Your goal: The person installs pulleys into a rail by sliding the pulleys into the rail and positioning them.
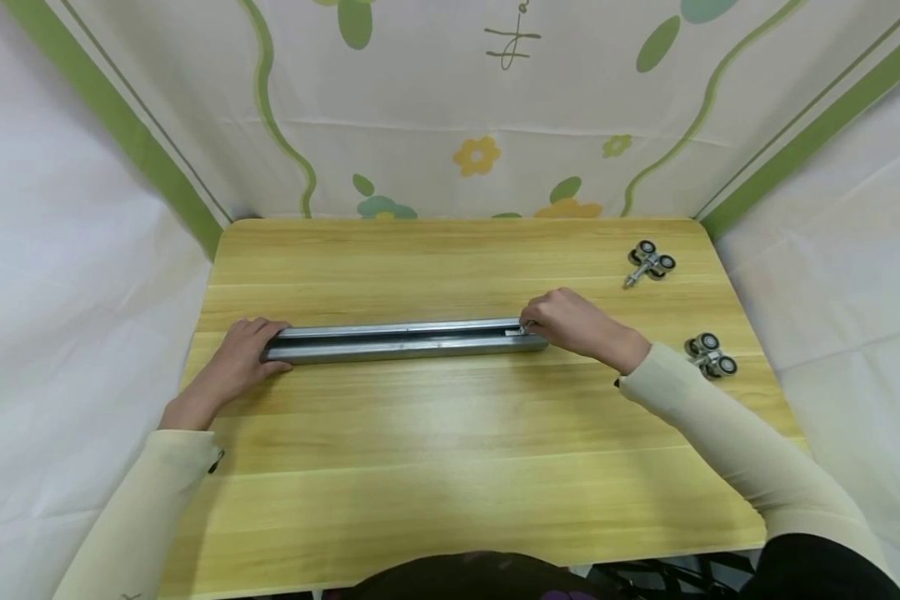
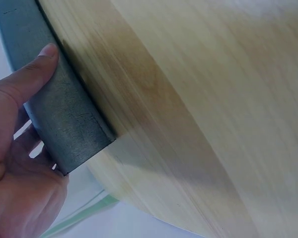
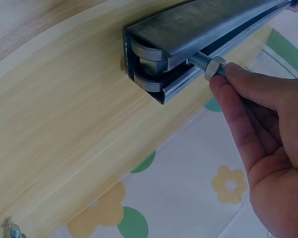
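A grey metal channel rail lies lengthwise across the wooden table, its long slot facing up. My left hand grips the rail's left end; in the left wrist view the thumb lies along one side of the rail, with fingers round the other. At the right end, my right hand pinches a threaded bolt by its nut end between thumb and fingers. The bolt sticks out through the slot. It belongs to a roller trolley whose wheels sit inside the rail's open end, partly hidden by its walls.
Two more roller trolleys lie on the table's right side: one near the back corner, another beyond my right forearm. A patterned fabric wall stands behind the table, with white sheets at both sides.
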`<state>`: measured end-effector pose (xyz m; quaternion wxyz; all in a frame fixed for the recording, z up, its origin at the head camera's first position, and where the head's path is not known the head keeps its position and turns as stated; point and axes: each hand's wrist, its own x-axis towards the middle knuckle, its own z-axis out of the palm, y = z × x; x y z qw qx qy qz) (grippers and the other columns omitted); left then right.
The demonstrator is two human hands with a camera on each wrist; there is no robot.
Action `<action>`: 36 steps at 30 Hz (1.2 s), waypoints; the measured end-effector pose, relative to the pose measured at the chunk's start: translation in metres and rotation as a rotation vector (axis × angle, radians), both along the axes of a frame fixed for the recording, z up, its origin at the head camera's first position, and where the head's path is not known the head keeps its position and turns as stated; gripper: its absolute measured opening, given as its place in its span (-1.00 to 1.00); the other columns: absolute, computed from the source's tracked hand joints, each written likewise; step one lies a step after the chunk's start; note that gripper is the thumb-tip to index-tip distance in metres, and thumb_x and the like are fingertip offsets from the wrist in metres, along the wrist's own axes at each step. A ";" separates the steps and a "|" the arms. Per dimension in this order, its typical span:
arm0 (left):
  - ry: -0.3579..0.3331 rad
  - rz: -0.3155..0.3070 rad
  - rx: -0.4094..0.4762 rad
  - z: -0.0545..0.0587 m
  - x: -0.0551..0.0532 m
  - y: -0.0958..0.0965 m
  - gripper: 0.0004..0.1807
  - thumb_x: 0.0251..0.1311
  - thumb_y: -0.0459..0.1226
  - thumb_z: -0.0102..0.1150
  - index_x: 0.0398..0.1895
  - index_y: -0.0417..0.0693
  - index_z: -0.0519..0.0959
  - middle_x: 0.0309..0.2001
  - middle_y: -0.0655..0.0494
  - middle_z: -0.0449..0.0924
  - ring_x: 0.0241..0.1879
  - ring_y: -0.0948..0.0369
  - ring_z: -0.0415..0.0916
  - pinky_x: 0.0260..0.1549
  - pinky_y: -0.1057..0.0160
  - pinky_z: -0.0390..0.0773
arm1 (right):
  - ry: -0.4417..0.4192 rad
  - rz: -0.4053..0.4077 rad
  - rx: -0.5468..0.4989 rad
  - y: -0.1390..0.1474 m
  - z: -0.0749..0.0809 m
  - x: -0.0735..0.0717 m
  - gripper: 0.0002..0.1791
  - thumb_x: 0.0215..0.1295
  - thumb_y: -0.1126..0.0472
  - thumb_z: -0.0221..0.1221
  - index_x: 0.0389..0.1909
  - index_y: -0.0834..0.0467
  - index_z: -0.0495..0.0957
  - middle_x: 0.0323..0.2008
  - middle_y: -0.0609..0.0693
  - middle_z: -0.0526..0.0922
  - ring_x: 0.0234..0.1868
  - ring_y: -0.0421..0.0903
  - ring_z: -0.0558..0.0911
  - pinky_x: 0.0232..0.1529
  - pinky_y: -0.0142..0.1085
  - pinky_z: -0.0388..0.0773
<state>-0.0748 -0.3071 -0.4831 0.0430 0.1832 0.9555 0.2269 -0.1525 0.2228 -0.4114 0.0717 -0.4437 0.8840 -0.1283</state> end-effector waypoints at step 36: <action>-0.009 0.002 0.011 -0.002 0.000 0.000 -0.30 0.08 -0.34 0.61 0.27 -0.38 0.51 0.07 -0.43 0.61 0.11 -0.34 0.48 0.29 -0.34 0.26 | 0.011 0.007 -0.038 -0.032 -0.006 0.003 -0.86 0.26 0.50 0.41 -0.19 0.28 0.80 -0.22 0.11 0.84 -0.25 -0.03 0.83 -0.19 -0.21 0.79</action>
